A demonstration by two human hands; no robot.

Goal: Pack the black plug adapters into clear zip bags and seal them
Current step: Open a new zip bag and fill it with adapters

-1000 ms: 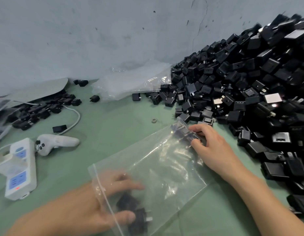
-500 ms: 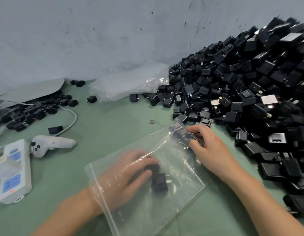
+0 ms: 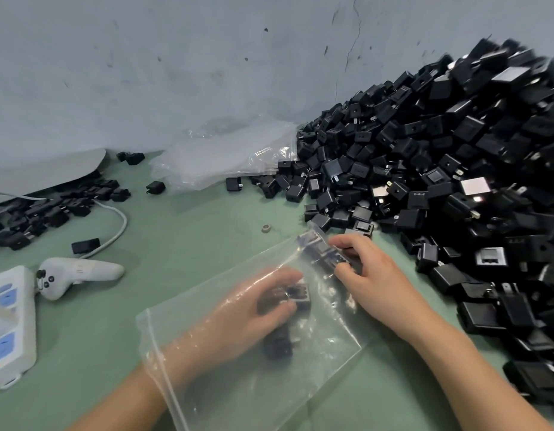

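Head view: left hand point(image 3: 244, 318) inside zip bag point(image 3: 325, 349) grips adapters point(image 3: 296, 295); right hand point(image 3: 378, 284) pinches its corner beside adapter pile point(image 3: 425, 157).

A zip bag point(image 3: 316, 353) lies on the desk point(image 3: 182, 231), near and central. The left grip point(image 3: 251, 318) is inside it, curled round plug adapters point(image 3: 296, 295). The right grip point(image 3: 372, 281) pinches the bag's far right corner, just before a large heap of adapters point(image 3: 456, 181) that fills the right side and banks against the wall point(image 3: 176, 73) behind. Left of the heap, spare bags point(image 3: 219, 160) lie against the wall. A small ring point(image 3: 265, 228) sits between them and the zip bag. At the left edge is a power strip point(image 3: 11, 321), with a controller point(image 3: 80, 272) just right of it. Behind those run a cable point(image 3: 118, 225) and a smaller scatter of adapters point(image 3: 52, 206), partly under a sheet point(image 3: 45, 172).
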